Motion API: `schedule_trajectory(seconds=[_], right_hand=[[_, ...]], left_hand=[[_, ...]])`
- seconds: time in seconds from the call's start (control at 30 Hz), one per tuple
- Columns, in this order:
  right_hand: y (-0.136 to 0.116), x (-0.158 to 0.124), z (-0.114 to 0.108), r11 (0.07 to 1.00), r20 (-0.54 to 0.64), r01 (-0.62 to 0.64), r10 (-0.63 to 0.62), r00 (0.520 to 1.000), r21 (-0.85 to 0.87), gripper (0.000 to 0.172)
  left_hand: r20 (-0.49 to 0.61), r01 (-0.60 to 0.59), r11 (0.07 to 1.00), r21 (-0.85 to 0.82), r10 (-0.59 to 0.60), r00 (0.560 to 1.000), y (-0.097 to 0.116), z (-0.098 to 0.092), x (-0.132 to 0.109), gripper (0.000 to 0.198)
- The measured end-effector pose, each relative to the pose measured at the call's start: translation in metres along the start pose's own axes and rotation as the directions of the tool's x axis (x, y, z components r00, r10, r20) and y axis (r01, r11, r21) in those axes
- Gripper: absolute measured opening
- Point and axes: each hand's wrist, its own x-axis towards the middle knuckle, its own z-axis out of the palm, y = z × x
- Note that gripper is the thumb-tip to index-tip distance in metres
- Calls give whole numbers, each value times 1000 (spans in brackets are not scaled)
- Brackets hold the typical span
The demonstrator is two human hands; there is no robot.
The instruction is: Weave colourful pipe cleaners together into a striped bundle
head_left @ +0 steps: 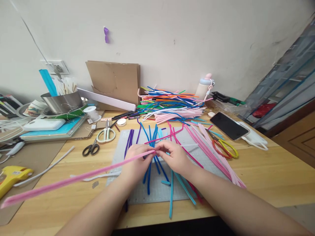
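My left hand [136, 161] and my right hand [173, 156] meet over the grey cutting mat [137, 195], fingertips pinched together. Between them is one end of a pink pipe cleaner [86, 178], whose long free end runs out past my left wrist to the lower left. Both hands are closed on it; the exact spot of the pinch is partly hidden by the fingers. Under and around my hands lie dark blue pipe cleaners [149, 183], light blue pipe cleaners [171, 196] and purple pipe cleaners [129, 141]. Pale pink pipe cleaners [216, 157] fan out to the right.
A pile of mixed pipe cleaners [172, 105] lies by the wall. White-handled scissors [106, 134], black scissors [91, 149] and a yellow glue gun [14, 177] are at left. Red-and-yellow scissors [225, 149] and a phone [229, 126] lie at right.
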Motion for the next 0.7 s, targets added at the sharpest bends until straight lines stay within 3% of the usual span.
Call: schedule_trajectory(seconds=[0.07,0.17,0.27,0.33,0.4,0.47,0.53,0.6,0.7], right_hand=[[-2,-2,1,996,-43,-56,59,997,73,7],[-9,-6,-1,985,-117,-43,63,991,165,8],[-15,-9,-3,981,-23,-63,69,997,184,17],[-15,-9,-2,976,-18,-130,135,991,174,23],[-14,-6,1,957,-120,-176,208,971,230,17],[-12,-2,5,914,-150,-191,258,954,358,19],[-10,0,7,853,-66,-214,278,958,476,22],[-9,1,8,806,5,-256,300,954,533,23],[-7,-1,9,775,18,-311,361,932,551,25]], left_hand=[[-21,31,998,-58,-33,999,0,-1,1,14],[-62,155,965,-211,-172,983,-1,-7,4,16],[-92,264,888,-376,-320,943,-4,-16,9,19],[-77,318,785,-531,-419,905,-5,-21,11,20],[2,357,617,-701,-499,867,-5,-22,12,20],[120,384,456,-803,-508,853,-4,-19,10,20],[213,413,377,-829,-470,857,-2,-15,8,19],[256,434,371,-821,-440,861,1,-11,6,19],[262,450,404,-796,-440,859,3,-6,5,21]])
